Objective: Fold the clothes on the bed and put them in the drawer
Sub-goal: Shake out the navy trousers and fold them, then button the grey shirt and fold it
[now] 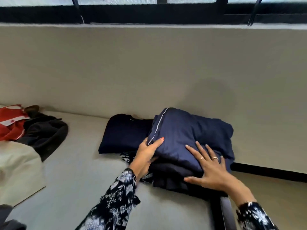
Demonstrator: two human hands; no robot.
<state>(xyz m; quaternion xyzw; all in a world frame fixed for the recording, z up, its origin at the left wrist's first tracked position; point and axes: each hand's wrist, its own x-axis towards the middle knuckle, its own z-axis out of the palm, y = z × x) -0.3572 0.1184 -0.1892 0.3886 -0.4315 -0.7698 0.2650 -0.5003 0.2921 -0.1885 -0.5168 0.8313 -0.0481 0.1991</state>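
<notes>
A folded navy garment with thin white piping (191, 130) lies on top of a stack of dark folded clothes (172, 176) at the right end of the bed (83, 171). My left hand (147, 153) grips the navy garment's left edge, thumb on top and fingers tucked under it. My right hand (211, 168) lies flat on the garment's front, fingers spread and straight. A second folded navy top (124, 133) sits just left of the stack, against the wall.
A loose heap of a red-and-white garment (11, 125) and a black one (44, 131) lies at the bed's far left, beside a cream pillow (18, 166). A beige wall (149, 72) runs behind the bed. The bed's dark frame edge (224, 211) shows at lower right.
</notes>
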